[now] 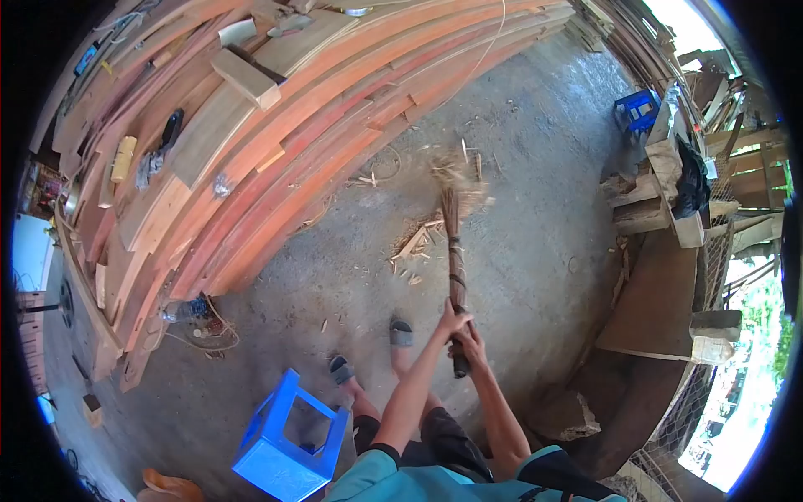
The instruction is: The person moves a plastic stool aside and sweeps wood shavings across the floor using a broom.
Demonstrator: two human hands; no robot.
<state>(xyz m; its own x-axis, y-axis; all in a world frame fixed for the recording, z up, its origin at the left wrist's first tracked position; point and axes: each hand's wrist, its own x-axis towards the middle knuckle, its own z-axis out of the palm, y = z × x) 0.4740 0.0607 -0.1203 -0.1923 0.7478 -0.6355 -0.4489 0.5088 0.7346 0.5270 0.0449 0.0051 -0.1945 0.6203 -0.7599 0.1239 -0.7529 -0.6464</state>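
My left hand point(454, 320) and right hand point(473, 350) close round the broom point(455, 263), which points straight ahead from me over the floor point(535, 259), blurred bristles point(456, 177) farthest, left hand nearer them, chips point(411, 243) just left of its shaft.

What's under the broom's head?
Wood scraps lie on the floor around the blurred broom head. Whatever is directly under it is covered, so I can't tell.

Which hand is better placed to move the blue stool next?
Probably the left hand: the blue stool is on that side. It must first release the broom, which the right hand also grips.
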